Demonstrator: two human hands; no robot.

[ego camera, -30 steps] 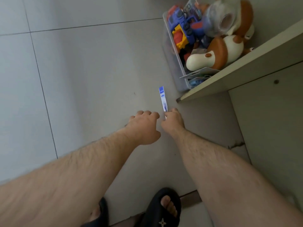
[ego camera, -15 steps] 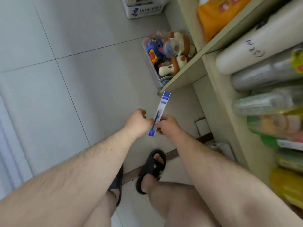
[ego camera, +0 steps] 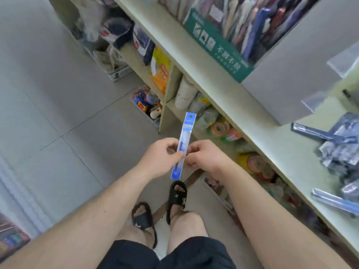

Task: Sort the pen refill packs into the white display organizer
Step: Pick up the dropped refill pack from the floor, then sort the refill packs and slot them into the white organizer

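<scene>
- Left hand [ego camera: 159,158]: fingers curled, thumb and fingertips pinching the pen refill pack [ego camera: 183,145] from its left edge, around the lower middle of the pack.
- Right hand [ego camera: 206,155]: fingers curled, pinching the same pack from its right edge, directly opposite the left hand. The two hands nearly meet, with the pack between them.
- Pen refill pack: a long, narrow, blue-and-clear sleeve, held close to upright with a slight tilt, its top leaning to the right. The blue header end stands well above both hands; the lower end hangs just below them.
- Shelf board [ego camera: 281,144]: pale surface to the right of the right hand, running away diagonally. Loose refill packs [ego camera: 338,152] lie heaped on it, well apart from the hands; further single packs [ego camera: 334,199] lie nearer the person on the same board.
- White box [ego camera: 287,74]: stands on the shelf beyond and to the right of the hands. Whether it is the display organizer cannot be told.
- Tape rolls [ego camera: 219,128]: on the lower shelf, just beyond and right of the right hand.
- Toy bin [ego camera: 145,100]: on the floor beyond the left hand, contents blurred.
- Black slippers [ego camera: 177,195]: on the person's feet, below the hands on the grey tiled floor [ego camera: 48,117].
</scene>
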